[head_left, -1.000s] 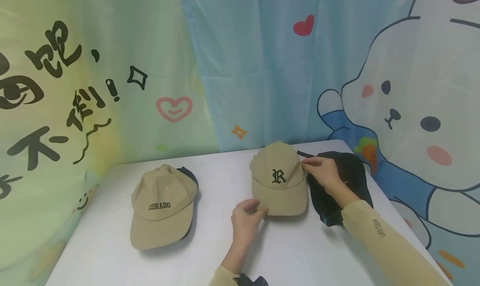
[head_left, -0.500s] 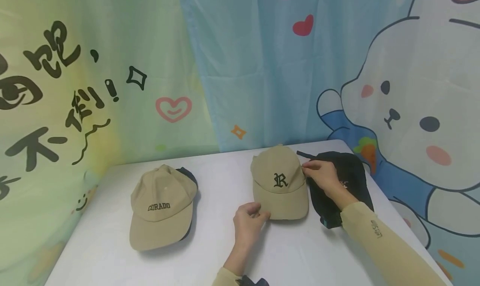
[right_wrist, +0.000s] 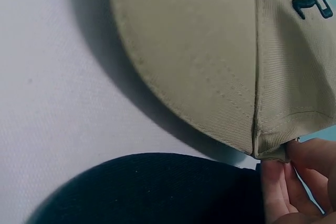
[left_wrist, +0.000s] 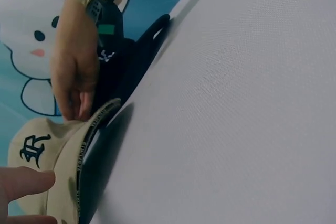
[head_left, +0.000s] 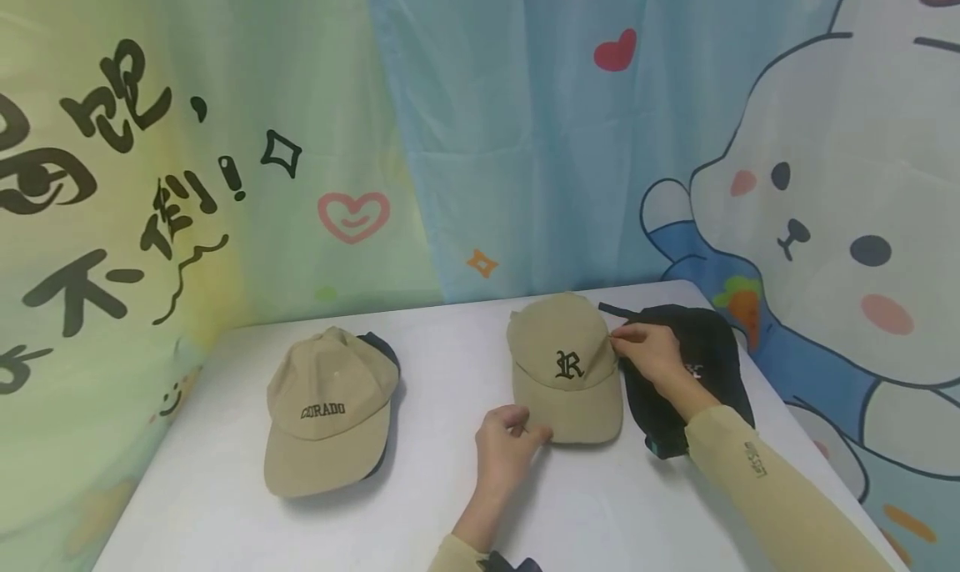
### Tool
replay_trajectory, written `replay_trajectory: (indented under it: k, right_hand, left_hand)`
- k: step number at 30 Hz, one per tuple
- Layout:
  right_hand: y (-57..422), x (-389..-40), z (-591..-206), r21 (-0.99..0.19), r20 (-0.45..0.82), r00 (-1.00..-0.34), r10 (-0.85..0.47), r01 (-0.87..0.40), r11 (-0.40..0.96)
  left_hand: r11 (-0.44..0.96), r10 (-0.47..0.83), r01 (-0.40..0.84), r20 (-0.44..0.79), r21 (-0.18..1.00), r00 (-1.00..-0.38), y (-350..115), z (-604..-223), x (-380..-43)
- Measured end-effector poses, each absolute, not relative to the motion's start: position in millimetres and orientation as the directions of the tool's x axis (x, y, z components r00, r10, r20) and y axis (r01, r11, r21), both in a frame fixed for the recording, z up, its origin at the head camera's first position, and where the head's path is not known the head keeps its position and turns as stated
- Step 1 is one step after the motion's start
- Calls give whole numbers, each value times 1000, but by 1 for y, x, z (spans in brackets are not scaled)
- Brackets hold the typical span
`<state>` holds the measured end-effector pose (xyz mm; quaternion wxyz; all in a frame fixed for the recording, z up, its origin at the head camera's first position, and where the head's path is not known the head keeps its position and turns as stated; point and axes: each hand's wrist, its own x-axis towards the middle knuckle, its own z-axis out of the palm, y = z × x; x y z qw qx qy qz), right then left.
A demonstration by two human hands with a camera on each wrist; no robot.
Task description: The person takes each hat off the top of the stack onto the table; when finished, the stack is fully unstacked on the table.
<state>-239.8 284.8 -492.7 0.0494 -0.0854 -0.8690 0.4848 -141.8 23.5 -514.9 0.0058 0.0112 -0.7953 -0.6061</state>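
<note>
A beige baseball cap with a dark embroidered R lies on the white table, brim toward me. My left hand pinches the left corner of its brim between thumb and fingers. At the cap's right side edge, my right hand pinches the fabric, seen closely in the right wrist view, where thumb and fingertips meet at the beige edge. Under my right hand and forearm lies a black cap, partly hidden, with small light lettering.
At the left of the table sits another beige cap lettered CORADO, with a dark cap peeking out beneath it. A printed cartoon curtain hangs behind the table's back edge.
The R cap has slid slightly toward me and to the right, both hands moving along with it. More lettering shows on the black cap. The CORADO cap stays put.
</note>
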Motion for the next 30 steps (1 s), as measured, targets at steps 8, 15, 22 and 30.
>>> replay_trajectory:
  k: [8,15,22,30]
  right_hand:
    - [286,-241,-495,-836,2,-977,211,115,537]
    - [288,-242,-494,-821,-16,-976,217,136,554]
    - [286,-241,-495,-787,26,-979,203,105,608]
    - [279,-240,-495,-736,99,-973,210,70,673]
  left_hand:
    - [331,-12,17,22,943,-1000,24,-516,-142]
    - [369,6,31,31,929,-1000,25,-517,-143]
    - [370,10,43,42,928,-999,25,-517,-141]
    - [397,20,71,68,915,-997,25,-520,-142]
